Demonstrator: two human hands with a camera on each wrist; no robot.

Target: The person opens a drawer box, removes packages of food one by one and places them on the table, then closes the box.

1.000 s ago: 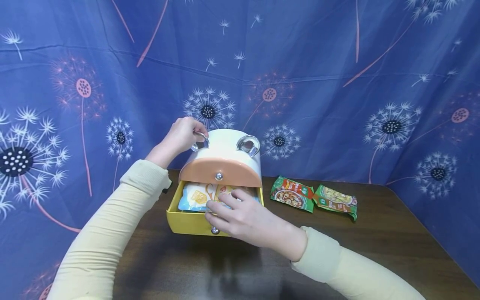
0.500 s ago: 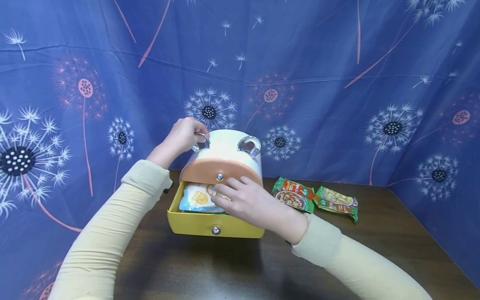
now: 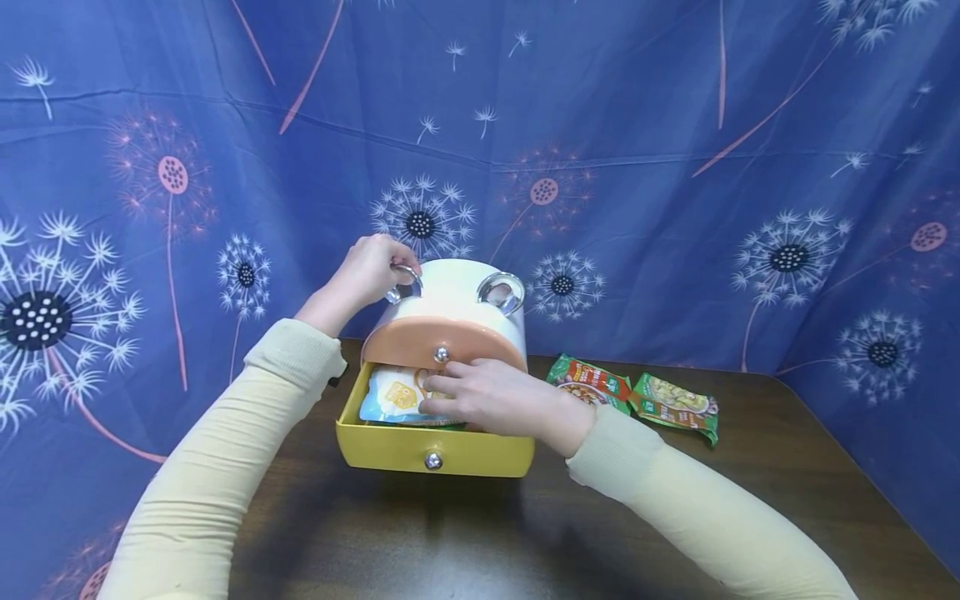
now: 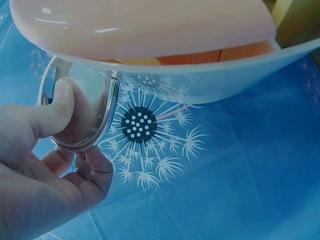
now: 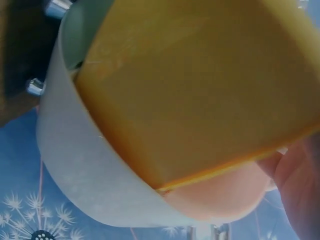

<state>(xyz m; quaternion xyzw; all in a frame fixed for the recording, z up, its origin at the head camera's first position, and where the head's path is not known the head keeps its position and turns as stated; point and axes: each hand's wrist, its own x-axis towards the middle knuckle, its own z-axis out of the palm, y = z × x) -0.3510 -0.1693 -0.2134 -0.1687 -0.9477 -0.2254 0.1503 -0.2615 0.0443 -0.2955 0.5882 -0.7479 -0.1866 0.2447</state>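
A small white chest [image 3: 453, 287] has two round silver ears on top, a closed orange upper drawer [image 3: 405, 335] and a pulled-out yellow drawer [image 3: 386, 450]. My left hand [image 3: 363, 271] grips the left silver ear [image 4: 87, 112], thumb on its face and fingers behind it. Inside the yellow drawer lies a white and blue packet [image 3: 384, 395]. My right hand [image 3: 498, 396] reaches over the drawer's right side, its loosely bent fingers at the packet; their tips are partly hidden. In the right wrist view, the yellow drawer's underside [image 5: 200, 90] blocks most of the right fingers [image 5: 300, 185].
Two green and red food packets, one nearer [image 3: 592, 383] and one farther right [image 3: 675, 404], lie on the dark wooden table [image 3: 720, 517] right of the chest. A blue dandelion-print cloth [image 3: 637, 167] hangs close behind the chest and along the sides.
The right hand has risen from the drawer's front, then moved back and lower into the drawer over the packet, uncovering the drawer knob. The left hand stays on the silver ear.
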